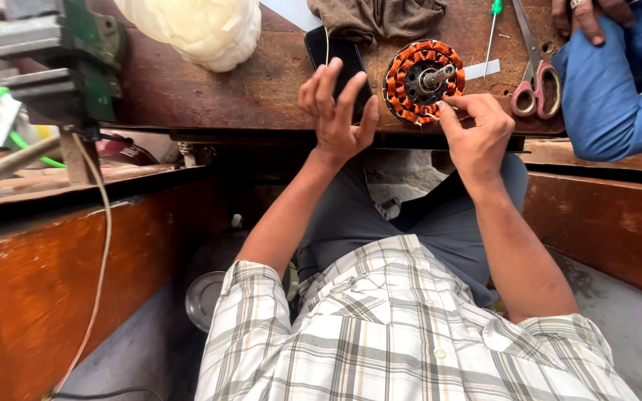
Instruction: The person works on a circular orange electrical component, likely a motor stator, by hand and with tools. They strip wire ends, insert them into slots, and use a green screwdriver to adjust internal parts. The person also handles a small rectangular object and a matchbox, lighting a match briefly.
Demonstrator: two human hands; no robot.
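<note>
A round motor stator with copper-orange windings and a steel shaft lies near the front edge of the wooden bench. My right hand pinches at the stator's lower right edge, fingertips together on the winding. My left hand is wrapped around a black phone that lies just left of the stator, fingers over its lower half.
Scissors with pink handles and a green-handled screwdriver lie to the right. Another person's blue sleeve and hand rest at the top right. A green vise, a white plastic bag and a brown cloth are there too.
</note>
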